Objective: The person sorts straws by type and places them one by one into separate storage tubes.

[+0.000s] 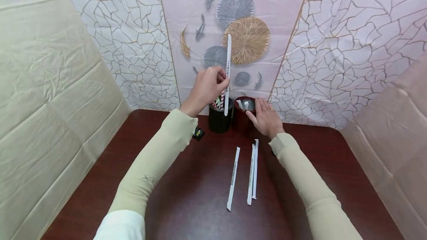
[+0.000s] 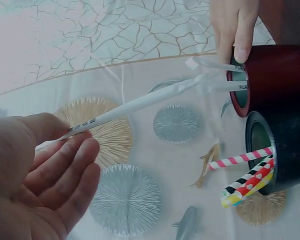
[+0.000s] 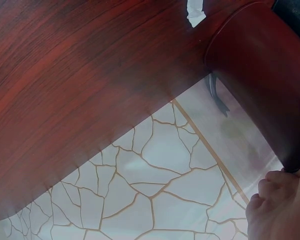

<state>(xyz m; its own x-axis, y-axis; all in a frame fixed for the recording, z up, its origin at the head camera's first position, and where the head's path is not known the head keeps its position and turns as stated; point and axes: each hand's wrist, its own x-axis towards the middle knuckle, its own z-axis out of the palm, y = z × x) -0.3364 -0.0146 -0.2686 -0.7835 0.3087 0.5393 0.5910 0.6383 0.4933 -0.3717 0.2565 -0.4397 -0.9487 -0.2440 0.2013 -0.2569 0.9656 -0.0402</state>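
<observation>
Between thumb and fingers, my left hand (image 1: 211, 84) pinches a paper-wrapped straw (image 1: 228, 56) that stands nearly upright. In the left wrist view the straw's far end (image 2: 185, 86) reaches close to the mouth of the dark red cup (image 2: 285, 75). That cup holds wrapped straws (image 2: 222, 86) whose tips stick out. My right hand (image 1: 265, 117) rests at the red cup's rim, thumb on the near side. Beside it stands a black cup (image 1: 220, 121) with several patterned straws (image 2: 247, 177) in it, striped and with hearts.
Three wrapped straws (image 1: 233, 179) lie on the dark wooden table (image 1: 186, 203), in front of the cups. A small black object (image 1: 198, 134) shows by the left wrist. Patterned cloth (image 1: 133, 40) hangs close behind the cups, and beige cloth (image 1: 60, 84) walls the sides.
</observation>
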